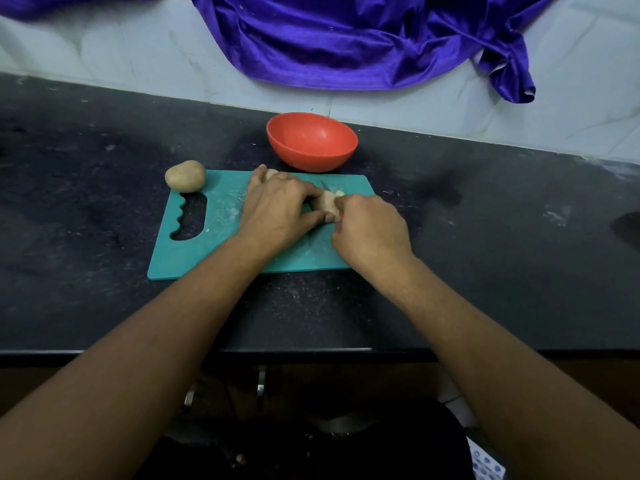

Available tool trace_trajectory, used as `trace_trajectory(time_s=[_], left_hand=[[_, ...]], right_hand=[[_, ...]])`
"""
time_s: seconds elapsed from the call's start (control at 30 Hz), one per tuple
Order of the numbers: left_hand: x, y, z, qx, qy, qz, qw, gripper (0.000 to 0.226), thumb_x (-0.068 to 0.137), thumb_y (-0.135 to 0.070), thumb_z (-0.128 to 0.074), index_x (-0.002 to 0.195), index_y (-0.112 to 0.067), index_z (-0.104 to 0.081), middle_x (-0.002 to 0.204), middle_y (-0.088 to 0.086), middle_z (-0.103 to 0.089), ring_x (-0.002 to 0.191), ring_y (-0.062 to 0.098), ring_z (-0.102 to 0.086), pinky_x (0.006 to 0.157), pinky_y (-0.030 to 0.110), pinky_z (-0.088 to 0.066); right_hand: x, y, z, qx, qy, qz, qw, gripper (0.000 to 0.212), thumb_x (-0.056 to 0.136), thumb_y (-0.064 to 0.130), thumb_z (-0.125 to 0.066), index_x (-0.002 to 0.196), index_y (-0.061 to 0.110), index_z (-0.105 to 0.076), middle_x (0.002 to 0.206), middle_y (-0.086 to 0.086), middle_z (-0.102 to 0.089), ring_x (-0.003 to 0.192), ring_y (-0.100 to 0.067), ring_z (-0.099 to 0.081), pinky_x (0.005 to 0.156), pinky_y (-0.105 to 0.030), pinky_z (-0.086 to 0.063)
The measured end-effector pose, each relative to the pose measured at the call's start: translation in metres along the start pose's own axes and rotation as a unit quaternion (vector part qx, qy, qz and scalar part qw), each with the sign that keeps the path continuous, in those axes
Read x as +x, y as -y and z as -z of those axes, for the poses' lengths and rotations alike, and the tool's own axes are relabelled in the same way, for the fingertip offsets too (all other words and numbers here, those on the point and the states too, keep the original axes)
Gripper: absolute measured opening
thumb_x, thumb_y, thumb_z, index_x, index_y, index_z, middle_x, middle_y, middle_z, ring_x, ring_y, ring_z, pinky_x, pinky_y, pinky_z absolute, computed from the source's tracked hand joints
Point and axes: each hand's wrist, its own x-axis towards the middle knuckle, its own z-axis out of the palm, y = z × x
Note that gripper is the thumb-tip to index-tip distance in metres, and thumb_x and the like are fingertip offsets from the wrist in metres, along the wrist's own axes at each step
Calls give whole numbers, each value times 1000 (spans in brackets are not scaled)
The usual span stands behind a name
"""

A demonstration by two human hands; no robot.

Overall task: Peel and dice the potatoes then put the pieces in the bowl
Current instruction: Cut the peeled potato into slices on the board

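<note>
On the teal cutting board (207, 251) lies a peeled potato piece (325, 204), held down by the curled fingers of my left hand (277, 211). My right hand (372, 233) grips a knife with a red handle; its blade tip (323, 185) shows above the potato. Another pale potato piece (270, 173) peeks out behind my left hand. A whole unpeeled potato (185, 176) sits at the board's far left corner. The red bowl (311, 142) stands just behind the board and looks empty.
The board lies on a dark stone counter (485, 237), whose front edge runs below my forearms. A purple cloth (363, 39) hangs over the white tiled wall behind. A dark spot (627, 228) marks the counter at the far right.
</note>
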Motion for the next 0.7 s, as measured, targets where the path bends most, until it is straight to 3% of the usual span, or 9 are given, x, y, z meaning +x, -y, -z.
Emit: trace_trajectory(time_s=[0.17, 0.43, 0.7], left_hand=[[0, 1, -1, 5, -4, -6, 1000, 47, 86, -63, -67, 120, -32, -72, 121, -2, -71, 125, 21, -56, 122, 52, -19], [-1, -1, 1, 11, -2, -5, 1000, 52, 86, -64, -66, 125, -31, -71, 124, 0, -71, 125, 24, -56, 122, 50, -20], [-2, -2, 1, 7, -5, -5, 1000, 49, 85, -62, -69, 124, -32, -72, 123, 0, -72, 124, 24, -56, 121, 51, -21]], right_hand=[[-14, 1, -1, -16, 3, -1, 1000, 37, 99, 19, -53, 134, 22, -61, 114, -6, -66, 102, -28, -64, 72, -35, -41], [-38, -6, 0, -15, 19, 3, 1000, 44, 98, 15, -50, 140, 23, -56, 103, -5, -65, 90, -27, -61, 68, -36, -43], [-46, -17, 3, 18, 18, 0, 1000, 52, 101, 18, -48, 151, 30, -48, 114, -6, -67, 102, -28, -64, 77, -38, -49]])
